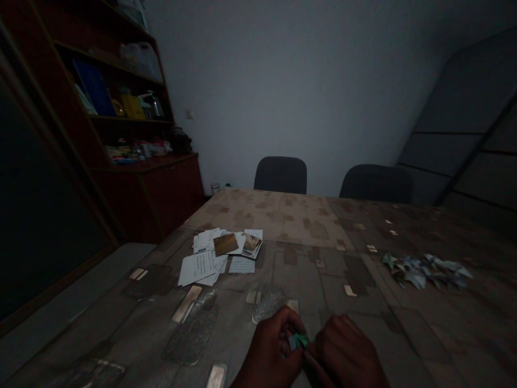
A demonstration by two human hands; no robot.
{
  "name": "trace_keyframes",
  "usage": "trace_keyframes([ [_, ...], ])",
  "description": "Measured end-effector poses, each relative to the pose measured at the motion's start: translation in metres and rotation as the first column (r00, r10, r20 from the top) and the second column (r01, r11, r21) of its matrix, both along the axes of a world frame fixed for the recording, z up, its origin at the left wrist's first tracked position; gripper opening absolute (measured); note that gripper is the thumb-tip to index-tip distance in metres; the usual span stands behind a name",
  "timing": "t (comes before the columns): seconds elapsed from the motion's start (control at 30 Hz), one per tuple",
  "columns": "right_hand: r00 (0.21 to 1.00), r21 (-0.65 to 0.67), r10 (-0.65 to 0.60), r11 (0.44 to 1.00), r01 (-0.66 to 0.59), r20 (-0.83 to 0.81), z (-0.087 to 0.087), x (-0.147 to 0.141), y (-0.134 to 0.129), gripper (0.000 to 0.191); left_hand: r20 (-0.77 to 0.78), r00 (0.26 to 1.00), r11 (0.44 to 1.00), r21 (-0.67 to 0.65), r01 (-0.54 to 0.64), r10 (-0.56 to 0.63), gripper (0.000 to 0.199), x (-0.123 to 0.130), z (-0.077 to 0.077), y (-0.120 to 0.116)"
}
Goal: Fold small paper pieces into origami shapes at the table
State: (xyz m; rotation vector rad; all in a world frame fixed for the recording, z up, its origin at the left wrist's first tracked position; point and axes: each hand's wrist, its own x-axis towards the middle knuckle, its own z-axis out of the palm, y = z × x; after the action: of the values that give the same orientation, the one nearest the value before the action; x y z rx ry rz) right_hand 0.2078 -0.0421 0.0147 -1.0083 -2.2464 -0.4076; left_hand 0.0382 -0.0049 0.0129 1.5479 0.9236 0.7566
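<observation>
The left hand (pixel 277 345) grasps a small green paper (pixel 299 340) in its curled fingers, over the table (pixel 291 269). Just to its right, the right hand (pixel 345 347) is curled close beside the paper, though I cannot tell whether it pinches it; printed cards (pixel 198 268) lie beyond the left hand, leftward, and folded papers (pixel 418 276) beyond the right hand, rightward.

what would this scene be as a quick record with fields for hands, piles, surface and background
left: left hand holding a small green piece
right: right hand curled close beside it, grip unclear
far left pile: overlapping cards
right pile: crumpled-looking papers
surface: patterned tablecloth
background: two chairs, shelved cabinet
light: dim
</observation>
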Motion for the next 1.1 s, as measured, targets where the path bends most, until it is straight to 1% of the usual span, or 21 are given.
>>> trace_keyframes([
  [0.1,0.999,-0.018,0.0,1.0,-0.001,-0.044,0.003,-0.001,0.001,0.025,-0.004,1.0,1.0,-0.001,-0.011,0.011,0.021,0.0,0.001,0.001],
  [0.17,0.995,-0.083,0.002,0.996,-0.011,-0.099,0.008,-0.002,0.001,0.023,-0.003,1.0,1.0,0.01,-0.029,0.029,0.021,-0.001,0.002,0.002],
  [0.27,0.991,-0.164,-0.006,0.986,-0.016,-0.133,0.012,-0.003,0.0,0.017,-0.002,0.999,0.999,0.037,-0.038,0.038,0.025,-0.001,0.002,0.002],
  [0.37,0.986,-0.145,0.004,0.989,-0.029,-0.166,0.01,-0.003,-0.001,0.014,-0.006,1.0,0.994,0.104,-0.024,0.025,0.024,-0.002,0.0,0.0],
  [0.53,0.974,-0.095,-0.005,0.995,-0.017,-0.224,0.007,-0.002,-0.001,0.011,0.009,0.994,0.97,0.219,-0.104,0.105,0.022,-0.006,-0.004,-0.004],
  [0.63,0.981,-0.094,0.011,0.995,-0.03,-0.194,0.007,-0.003,0.0,0.012,-0.041,0.994,0.942,0.328,-0.078,0.097,0.027,-0.008,-0.008,-0.004],
  [0.7,0.985,-0.115,0.016,0.993,-0.036,-0.174,0.008,-0.004,0.001,0.013,-0.039,0.995,0.933,0.351,-0.075,0.095,0.029,-0.007,-0.01,-0.005],
  [0.73,0.984,-0.118,0.017,0.992,-0.038,-0.175,0.008,-0.004,0.001,0.013,-0.018,0.995,0.94,0.332,-0.085,0.096,0.03,-0.006,-0.011,-0.005],
  [0.83,0.977,-0.106,0.008,0.994,-0.031,-0.213,0.009,-0.003,0.001,0.013,0.072,0.993,0.973,0.205,-0.103,0.09,0.034,-0.004,-0.013,-0.005],
  [0.9,0.976,-0.1,0.001,0.995,-0.023,-0.22,0.009,-0.002,0.001,0.012,0.105,0.99,0.985,0.139,-0.105,0.09,0.037,-0.003,-0.013,-0.005],
  [1.1,0.98,-0.12,0.001,0.992,-0.025,-0.198,0.007,-0.002,0.001,0.02,0.14,0.983,0.992,0.044,-0.122,0.115,0.043,-0.002,-0.012,-0.006],
])
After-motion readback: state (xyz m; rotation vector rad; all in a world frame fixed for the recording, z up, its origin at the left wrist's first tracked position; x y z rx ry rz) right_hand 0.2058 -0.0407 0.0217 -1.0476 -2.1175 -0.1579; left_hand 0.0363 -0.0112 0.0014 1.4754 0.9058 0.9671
